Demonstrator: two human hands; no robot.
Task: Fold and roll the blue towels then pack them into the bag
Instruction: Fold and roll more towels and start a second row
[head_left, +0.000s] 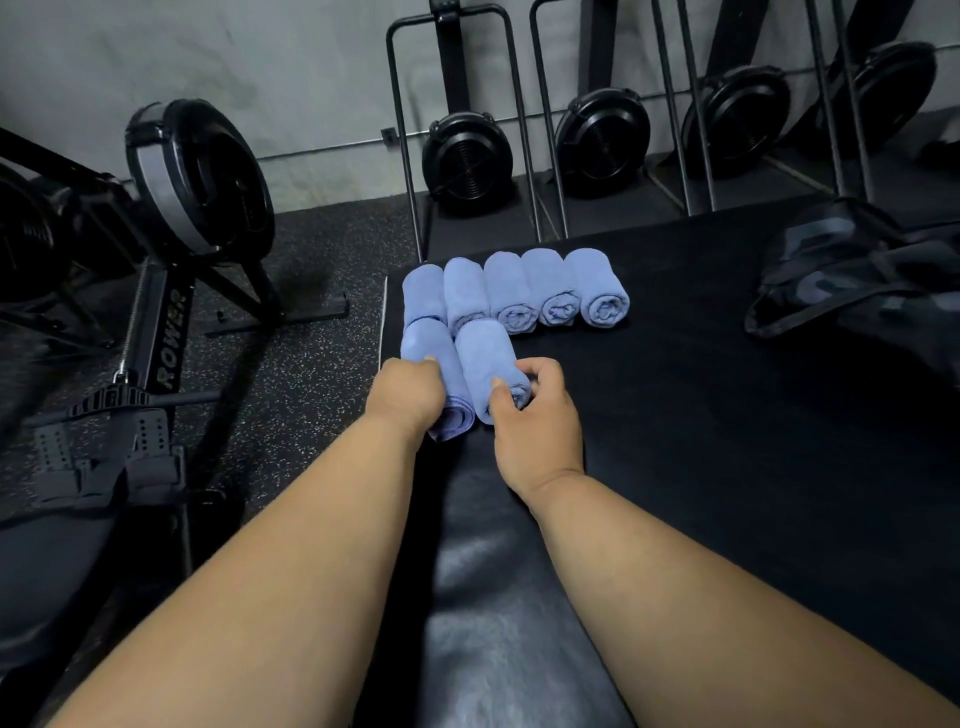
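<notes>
Black tabletop (727, 441) set on speckled floor (291, 291); rowers (197, 176) ranged along wall. Left hand (408, 397) and right hand (537, 415) each closed round rolled towel (485, 364).

Rail text: "ROWER", white caps, running lengthwise on black sloped metal rail of rowing machine (165, 340), left side on floor.
Letters before "ROWER": cut off / hidden, can't read.
Bag print: large dark grey letter-like shapes on black fabric bag (852, 275), top right on black mat; too dark + creased to read.
Fan housings at back wall: no legible marks.
Blue towel rolls: no tags or print seen.
</notes>
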